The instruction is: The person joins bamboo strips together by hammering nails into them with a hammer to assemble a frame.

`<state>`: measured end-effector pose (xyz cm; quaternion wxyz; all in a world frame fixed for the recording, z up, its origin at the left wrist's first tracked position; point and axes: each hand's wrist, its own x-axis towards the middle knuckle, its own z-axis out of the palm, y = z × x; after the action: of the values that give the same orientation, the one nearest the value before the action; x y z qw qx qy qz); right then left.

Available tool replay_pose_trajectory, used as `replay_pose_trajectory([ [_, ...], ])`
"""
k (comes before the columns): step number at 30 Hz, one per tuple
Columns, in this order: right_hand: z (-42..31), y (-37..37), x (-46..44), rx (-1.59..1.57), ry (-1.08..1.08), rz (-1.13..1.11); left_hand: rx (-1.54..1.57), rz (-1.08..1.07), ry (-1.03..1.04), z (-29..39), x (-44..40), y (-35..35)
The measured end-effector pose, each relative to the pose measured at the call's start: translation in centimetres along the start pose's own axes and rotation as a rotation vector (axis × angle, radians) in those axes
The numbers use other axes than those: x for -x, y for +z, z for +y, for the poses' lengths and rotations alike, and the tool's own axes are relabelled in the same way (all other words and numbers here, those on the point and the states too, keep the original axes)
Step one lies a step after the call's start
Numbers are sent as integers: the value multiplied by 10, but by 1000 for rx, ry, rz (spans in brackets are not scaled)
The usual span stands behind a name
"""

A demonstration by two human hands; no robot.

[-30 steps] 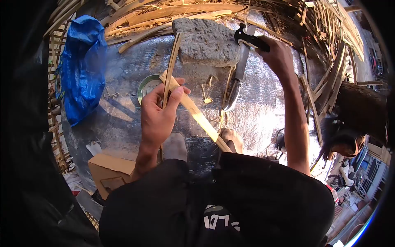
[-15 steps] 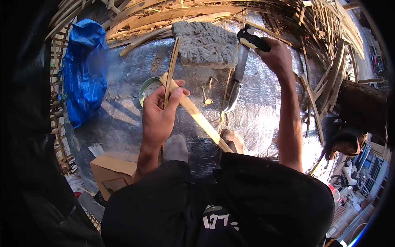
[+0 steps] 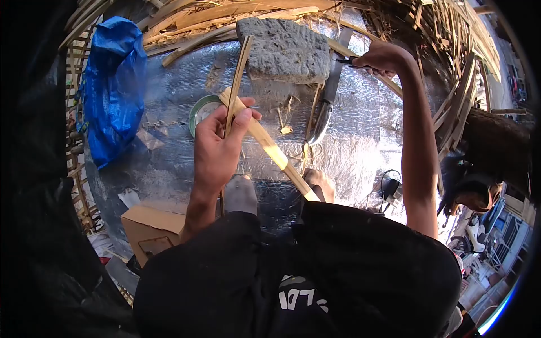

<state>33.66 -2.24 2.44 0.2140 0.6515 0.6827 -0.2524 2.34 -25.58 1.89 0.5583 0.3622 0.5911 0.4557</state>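
Note:
My left hand (image 3: 218, 141) is closed around bamboo pieces. A wide, pale bamboo strip (image 3: 265, 142) runs diagonally from it down toward my right foot, while some thin bamboo strips (image 3: 239, 76) stick up between the fingers. My right hand (image 3: 386, 58) reaches out past the stone block, its fingers wrapped round a black tool (image 3: 350, 62); only a narrow dark part shows, so its exact kind is hidden. Just left of that hand, a large knife (image 3: 329, 93) lies on the silvery sheet beside the rough grey stone block (image 3: 287, 50).
A blue plastic bag (image 3: 115, 90) lies at the left, and a cardboard box (image 3: 149, 225) stands at lower left. A green-rimmed bowl (image 3: 198, 110) is partly behind my left hand. Piled bamboo strips (image 3: 225, 19) line the back. A log (image 3: 501, 138) is at the right.
My right hand has moved a little right and turned over with the black tool, which is now mostly hidden. My left hand keeps its hold on the bamboo strips. The view has shifted slightly.

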Motion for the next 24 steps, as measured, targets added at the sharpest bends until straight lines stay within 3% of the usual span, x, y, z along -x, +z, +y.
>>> replay_pose_trajectory([
  [2, -12, 5, -1, 23, -43, 18, -4, -3, -2, 0, 0, 0],
  [4, -24, 20, -1, 204, -109, 337, -8, -8, 1, -2, -2, 1],
  [6, -23, 25, 2, 169, -20, 301, -8, 4, 61, -8, -4, 1],
  [8, -15, 41, 3, 82, -3, 537, 6, 0, 72, -10, -4, 0],
  [10, 1, 38, 11, -3, 10, 550, 26, 8, 87, -12, -5, 0],
  [12, 22, 29, 33, -892, -85, 53, 23, 7, 77, -12, -6, 0],
  [14, 33, 29, 46, -1148, -192, -221, 22, -6, 71, -12, -7, 0],
  [15, 31, 23, 51, -1055, -194, -285, 27, -11, 68, -12, -8, 1],
  [19, 18, 15, 49, -702, -74, -119, 21, -36, 68, -14, -10, 4],
  [21, 13, 11, 42, -288, 57, 24, 24, -34, 68, -13, -10, 4],
  [24, 12, 10, 28, -244, 51, -3, 42, -19, 67, -16, -10, 2],
])
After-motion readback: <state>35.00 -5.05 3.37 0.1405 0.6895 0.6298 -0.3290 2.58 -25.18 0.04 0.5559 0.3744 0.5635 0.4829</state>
